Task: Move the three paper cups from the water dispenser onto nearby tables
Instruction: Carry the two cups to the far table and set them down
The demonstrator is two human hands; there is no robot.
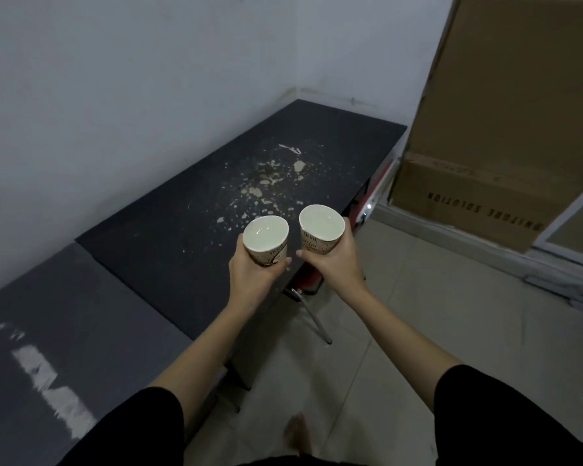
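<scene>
I hold two printed paper cups side by side at the front edge of a black table (169, 250). My left hand (253, 277) grips the left paper cup (266, 237), and water shows inside it. The right paper cup (321, 225), also with water in it, sits in my right hand (339, 264), just past the table's right edge and over the floor. Both cups are upright and a little apart. No third cup and no water dispenser are in view.
Pale flakes and crumbs (270, 183) litter the middle of the black table. A grey table (68, 331) adjoins it at the left. Large cardboard boxes (478, 196) stand at the right. A red chair with a metal leg (313, 317) sits under the table edge.
</scene>
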